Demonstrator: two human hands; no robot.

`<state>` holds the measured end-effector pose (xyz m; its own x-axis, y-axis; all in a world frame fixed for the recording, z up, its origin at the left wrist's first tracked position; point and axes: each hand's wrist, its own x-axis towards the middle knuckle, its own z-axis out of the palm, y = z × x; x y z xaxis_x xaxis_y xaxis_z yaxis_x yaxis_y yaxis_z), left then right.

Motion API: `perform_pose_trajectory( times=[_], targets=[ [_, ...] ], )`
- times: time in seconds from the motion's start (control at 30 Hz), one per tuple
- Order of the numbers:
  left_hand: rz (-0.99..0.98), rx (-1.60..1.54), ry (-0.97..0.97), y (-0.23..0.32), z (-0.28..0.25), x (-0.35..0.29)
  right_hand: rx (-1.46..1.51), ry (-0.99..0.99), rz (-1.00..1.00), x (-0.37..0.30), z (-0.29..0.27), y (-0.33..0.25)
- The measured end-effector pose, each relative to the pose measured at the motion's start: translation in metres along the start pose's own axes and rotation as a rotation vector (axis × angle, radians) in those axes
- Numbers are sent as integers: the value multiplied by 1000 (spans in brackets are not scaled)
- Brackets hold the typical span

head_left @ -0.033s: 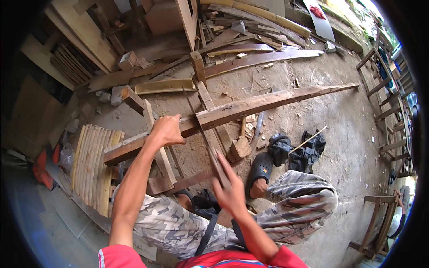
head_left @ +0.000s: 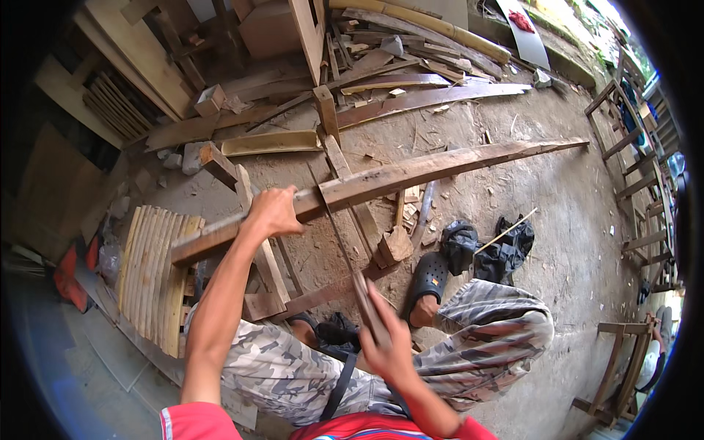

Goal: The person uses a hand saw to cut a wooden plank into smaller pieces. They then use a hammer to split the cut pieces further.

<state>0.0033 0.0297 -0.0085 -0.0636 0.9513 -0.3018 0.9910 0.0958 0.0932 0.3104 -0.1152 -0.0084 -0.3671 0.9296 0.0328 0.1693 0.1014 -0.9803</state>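
Observation:
A long, rough wooden plank (head_left: 440, 163) lies slanted across a low wooden stand (head_left: 257, 271), running from the lower left to the upper right. My left hand (head_left: 273, 211) grips the plank from above near its left end. My right hand (head_left: 385, 345) is shut on the handle of a hand saw (head_left: 345, 253). The thin blade reaches up and meets the plank just right of my left hand. My knees in camouflage trousers are on either side of the saw, and one foot in a black clog (head_left: 429, 282) rests on the dirt floor.
A bundle of light slats (head_left: 150, 271) lies at my left. A black bag (head_left: 499, 246) and wood offcuts (head_left: 396, 242) lie near my foot. Scrap planks and a bamboo pole (head_left: 433, 33) are piled at the back. Wooden frames (head_left: 638, 147) stand along the right.

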Motion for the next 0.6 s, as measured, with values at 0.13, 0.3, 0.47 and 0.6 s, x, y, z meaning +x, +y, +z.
perform_pose_trajectory(
  times=[0.13, 0.3, 0.47, 0.6],
  targets=[
    [-16, -18, 13, 6, -8, 5, 13, 41, -19, -10, -16, -13],
    [-34, -62, -46, 15, -8, 6, -28, 96, -72, 58, 19, 17],
    [-71, -46, -4, 7, -9, 4, -56, -5, -2, -21, -22, -3],
    [24, -25, 39, 12, 7, 2, 94, 87, 29, 88, 29, 22]
  ],
)
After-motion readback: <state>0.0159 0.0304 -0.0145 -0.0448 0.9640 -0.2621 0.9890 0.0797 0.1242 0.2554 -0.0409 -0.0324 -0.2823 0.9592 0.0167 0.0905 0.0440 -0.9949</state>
